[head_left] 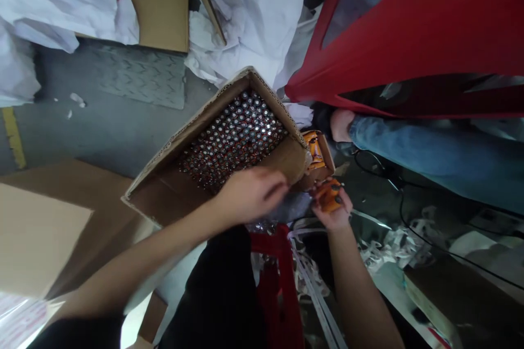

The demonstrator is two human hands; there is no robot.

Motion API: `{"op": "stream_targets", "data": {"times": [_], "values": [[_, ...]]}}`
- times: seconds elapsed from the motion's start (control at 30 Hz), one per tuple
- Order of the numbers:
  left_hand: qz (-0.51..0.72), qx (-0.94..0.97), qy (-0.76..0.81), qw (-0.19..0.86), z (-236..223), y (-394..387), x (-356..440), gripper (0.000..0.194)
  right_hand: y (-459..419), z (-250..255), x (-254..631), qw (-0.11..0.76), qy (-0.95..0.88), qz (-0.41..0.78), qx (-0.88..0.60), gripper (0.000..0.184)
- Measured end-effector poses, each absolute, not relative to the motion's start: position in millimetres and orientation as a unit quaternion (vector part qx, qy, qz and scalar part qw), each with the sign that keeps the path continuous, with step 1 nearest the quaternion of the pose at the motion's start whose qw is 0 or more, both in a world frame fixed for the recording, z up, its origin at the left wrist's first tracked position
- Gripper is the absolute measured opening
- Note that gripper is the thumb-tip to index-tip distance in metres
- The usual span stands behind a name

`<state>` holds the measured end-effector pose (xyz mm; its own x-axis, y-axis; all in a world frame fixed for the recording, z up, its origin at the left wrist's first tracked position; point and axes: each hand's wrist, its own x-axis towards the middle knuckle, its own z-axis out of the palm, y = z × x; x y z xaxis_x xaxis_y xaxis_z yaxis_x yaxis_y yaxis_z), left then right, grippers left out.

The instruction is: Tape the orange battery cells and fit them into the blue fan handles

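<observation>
A deep cardboard box [167, 152] lies in front of me, with many small cylindrical batteries [237, 136] standing on end inside, their metal tips up. Over its near right edge is my left hand [257, 191], fingers curled and slightly blurred; anything between them is hidden. To the right, my right hand [335, 215] grips a small orange pack [328, 196] with the fingers wrapped around it. Just beyond that hand, a little cardboard box [326, 154] holds similar orange packs [314, 151].
White crumpled paper [257, 11] and an open carton [158, 5] lie at the back. A red plastic stool [393, 38] and another person's jeans-clad leg [409, 147] are on the right. Black cables [413, 232] and white scraps [397, 245] lie on the floor. Cardboard [41, 229] stands left.
</observation>
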<state>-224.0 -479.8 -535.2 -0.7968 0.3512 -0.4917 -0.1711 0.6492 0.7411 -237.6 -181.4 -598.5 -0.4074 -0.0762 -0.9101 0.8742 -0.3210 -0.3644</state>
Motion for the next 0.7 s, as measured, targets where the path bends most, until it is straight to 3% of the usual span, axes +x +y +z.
{"op": "stream_targets", "data": {"times": [0.17,0.3,0.57,0.63,0.7], "values": [[0.175,-0.113,0.888,0.41,-604,-504,-231,0.043,-176,-649,-259,0.28,0.64,-0.559,0.447,0.043],[0.127,-0.129,0.881,0.438,-635,-501,-239,0.055,-188,-648,-253,0.203,0.766,-0.492,0.362,0.054],[0.214,-0.011,0.853,0.475,-634,-523,-240,0.038,-260,-570,-266,0.054,0.829,-0.551,0.08,0.025],[0.269,0.017,0.865,0.424,-618,-534,-228,0.042,-287,-548,-284,0.034,0.838,-0.544,-0.027,0.02],[0.358,0.028,0.877,0.321,-601,-544,-216,0.042,-319,-532,-305,0.07,0.852,-0.496,-0.153,0.022]]}}
